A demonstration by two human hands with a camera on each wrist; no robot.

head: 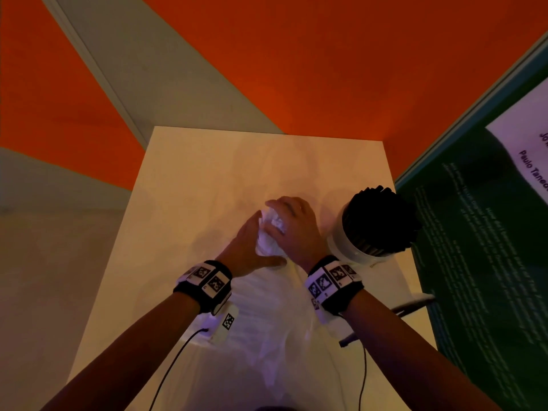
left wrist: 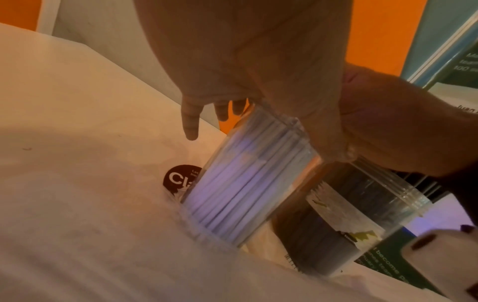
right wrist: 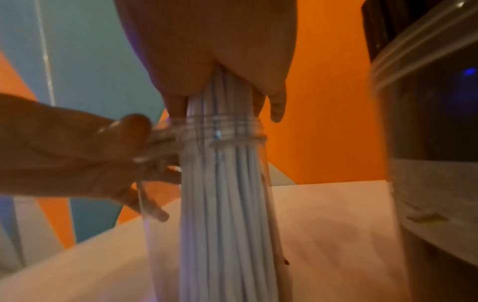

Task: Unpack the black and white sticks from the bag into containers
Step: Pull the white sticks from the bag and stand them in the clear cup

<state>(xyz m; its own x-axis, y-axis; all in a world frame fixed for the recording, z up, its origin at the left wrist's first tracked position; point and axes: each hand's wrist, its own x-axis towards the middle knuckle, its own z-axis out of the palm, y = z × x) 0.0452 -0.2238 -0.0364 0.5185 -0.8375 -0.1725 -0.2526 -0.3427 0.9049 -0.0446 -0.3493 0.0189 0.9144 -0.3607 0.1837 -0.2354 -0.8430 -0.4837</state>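
Note:
A bundle of white sticks (head: 274,222) stands in a clear container (left wrist: 232,183) at the middle of the table. My right hand (head: 292,223) grips the top of the bundle from above; in the right wrist view the white sticks (right wrist: 225,204) run down out of my palm through the container's rim. My left hand (head: 249,241) holds the container's left side, thumb and fingers at its rim (right wrist: 145,163). A second clear container packed with black sticks (head: 370,229) stands upright just right of my right hand. The white bag (head: 267,315) lies crumpled in front, under my wrists.
The pale table (head: 207,173) has bare surface to the left and behind the hands. A green banner (head: 474,232) stands against its right edge, close to the black-stick container. A round dark logo (left wrist: 178,177) shows beside the clear container. Cables trail from both wristbands.

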